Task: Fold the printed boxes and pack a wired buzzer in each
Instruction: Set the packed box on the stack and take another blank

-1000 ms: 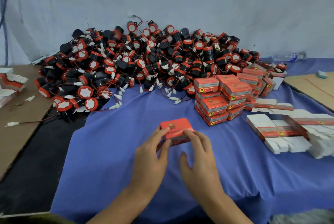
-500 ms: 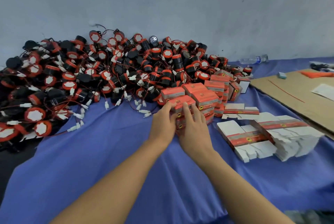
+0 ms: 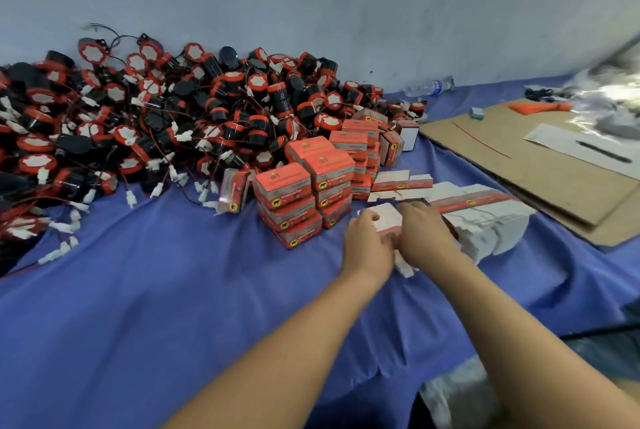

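- Finished with the last box: held closed in both hands a second ago, then set on the stack of red printed cardboard boxes.
- Now over to the right, next to the pile of flat white unfolded boxes.
- Pinching one flat white cardboard box with a red stripe with the left hand, thumb on top.
- Touching its other edge with the right hand; fingers hidden, so cannot tell if pinching.
- Held just over the blue cloth surface, right beside that pile.
- Means one more pack done and a new one starting; folding probably comes next.
- Not yet reaching for the big heap of black and red round wired buzzers, well apart on the left.
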{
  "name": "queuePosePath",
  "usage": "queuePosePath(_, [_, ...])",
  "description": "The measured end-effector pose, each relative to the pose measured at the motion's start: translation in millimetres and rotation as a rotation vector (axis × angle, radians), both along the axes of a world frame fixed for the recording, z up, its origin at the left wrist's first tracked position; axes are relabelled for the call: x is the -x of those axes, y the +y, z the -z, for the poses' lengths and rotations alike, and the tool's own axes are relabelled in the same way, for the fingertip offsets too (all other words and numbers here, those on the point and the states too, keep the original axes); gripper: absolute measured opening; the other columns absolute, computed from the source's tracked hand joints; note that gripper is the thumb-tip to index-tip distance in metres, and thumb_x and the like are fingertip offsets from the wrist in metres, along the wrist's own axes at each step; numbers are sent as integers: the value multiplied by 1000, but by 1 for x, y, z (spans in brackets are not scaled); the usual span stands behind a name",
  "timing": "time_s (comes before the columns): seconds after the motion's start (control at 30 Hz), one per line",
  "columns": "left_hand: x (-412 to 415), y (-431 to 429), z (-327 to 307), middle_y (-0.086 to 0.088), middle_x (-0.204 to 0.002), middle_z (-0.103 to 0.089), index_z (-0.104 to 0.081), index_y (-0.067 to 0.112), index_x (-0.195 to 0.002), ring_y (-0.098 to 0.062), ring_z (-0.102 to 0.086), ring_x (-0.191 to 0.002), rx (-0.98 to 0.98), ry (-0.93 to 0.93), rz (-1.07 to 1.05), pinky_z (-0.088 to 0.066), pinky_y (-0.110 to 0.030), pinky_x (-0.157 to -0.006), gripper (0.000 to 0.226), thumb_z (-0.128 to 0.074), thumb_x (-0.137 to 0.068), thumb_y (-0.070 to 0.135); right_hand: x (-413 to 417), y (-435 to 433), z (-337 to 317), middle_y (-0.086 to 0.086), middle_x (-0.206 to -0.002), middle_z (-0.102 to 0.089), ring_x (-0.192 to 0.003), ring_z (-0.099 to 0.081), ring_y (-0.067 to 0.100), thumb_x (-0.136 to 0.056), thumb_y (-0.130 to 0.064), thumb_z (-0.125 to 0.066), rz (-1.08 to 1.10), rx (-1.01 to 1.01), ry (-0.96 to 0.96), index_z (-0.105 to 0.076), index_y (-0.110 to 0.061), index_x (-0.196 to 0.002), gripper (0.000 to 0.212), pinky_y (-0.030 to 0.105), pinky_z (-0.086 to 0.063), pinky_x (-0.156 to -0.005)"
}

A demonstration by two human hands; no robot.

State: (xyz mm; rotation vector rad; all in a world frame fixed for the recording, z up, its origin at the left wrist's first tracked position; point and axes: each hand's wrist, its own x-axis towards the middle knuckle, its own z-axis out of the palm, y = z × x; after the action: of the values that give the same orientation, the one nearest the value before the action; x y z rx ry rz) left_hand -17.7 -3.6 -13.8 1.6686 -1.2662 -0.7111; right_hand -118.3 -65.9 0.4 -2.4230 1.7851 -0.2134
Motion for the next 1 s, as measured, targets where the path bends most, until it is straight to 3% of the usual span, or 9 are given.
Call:
queuePosePath(0.07, [12, -8, 13, -16, -128, -63, -52, 7, -133, -34, -60, -118, -181, 14, -34, -47, -38, -93, 40, -64, -97, 21, 10, -6, 8, 10, -139, -53, -130, -50, 32, -88, -16, -63, -6, -122, 169, -53, -13, -134, 47, 41, -43, -106])
queuePosePath(0.13, [18, -10, 24, -13, -125, -67, -57, 9, -126, -33, -62, -116, -288, 55, -100, -49, -39, -87, 36, -65, -95, 24, 15, -7, 18, 9, -144, -48, -133, -45, 33, -92, -20, -61, 5, -157, 176, -50, -14, -140, 50, 43, -43, -106])
queuePosePath(0.27, [17, -9, 35, -4, -102, -73, -65, 14, -102, -26, -67, -98, -211, 271, -216, -53, -36, -77, 16, -72, -89, 20, 23, -9, 28, 6, -152, -43, -139, -36, 35, -97, -20, -53, -8, -109, 78, -40, -20, -152, 57, 43, -39, -110])
queuePosePath(0.43, [8, 4, 27, 5, -89, -73, -67, 23, -94, -17, -71, -87, -4, 455, -207, -62, -40, -82, 14, -74, -91, 11, 24, 0, 17, 5, -155, -41, -146, -27, 31, -101, -45, -51, 29, -7, -211, -47, -25, -148, 51, 44, -24, -119])
queuePosePath(0.57, [-6, 29, 8, 6, -89, -76, -72, 29, -94, -20, -73, -86, 132, 596, -129, -63, -49, -79, 24, -69, -94, 5, 13, 26, -8, 4, -132, -58, -129, -48, 26, -90, -54, -67, 39, -12, -536, -60, -23, -125, 47, 47, -39, -112])
queuePosePath(0.7, [-34, 70, -12, 6, -98, -76, -75, 28, -106, -12, -70, -93, 309, 439, -54, -59, -37, -83, 24, -70, -94, 7, -9, 70, -37, 5, -115, -56, -110, -53, 17, -81, -47, -81, 6, -9, -834, -62, -18, -101, 40, 40, -49, -98])
queuePosePath(0.83, [-77, 130, -29, 7, -110, -72, -74, 32, -118, -12, -67, -104, 435, 304, -43, -53, -20, -85, 31, -79, -89, 22, -49, 129, -60, 5, -115, -69, -113, -65, 19, -87, -26, -80, -166, -113, -1195, -70, -19, -111, 27, 45, -54, -98])
queuePosePath(0.93, [-122, 183, -33, 14, -139, -54, -59, 44, -137, -10, -48, -133, 464, 8, -79, -38, -12, -104, 70, -84, -73, 56, -81, 169, -71, 5, -119, -75, -112, -71, 25, -88, -24, -74, -222, -400, -1549, -68, -17, -125, 38, 45, -58, -96])
queuePosePath(1.0, [-154, 220, -35, 18, -153, -42, -43, 45, -148, -6, -37, -144, 479, -66, -123, -34, -9, -108, 102, -90, -59, 59, -101, 191, -75, 8, -122, -74, -111, -72, 27, -89, -28, -68, -196, -687, -1701, -67, -16, -129, 41, 41, -61, -88])
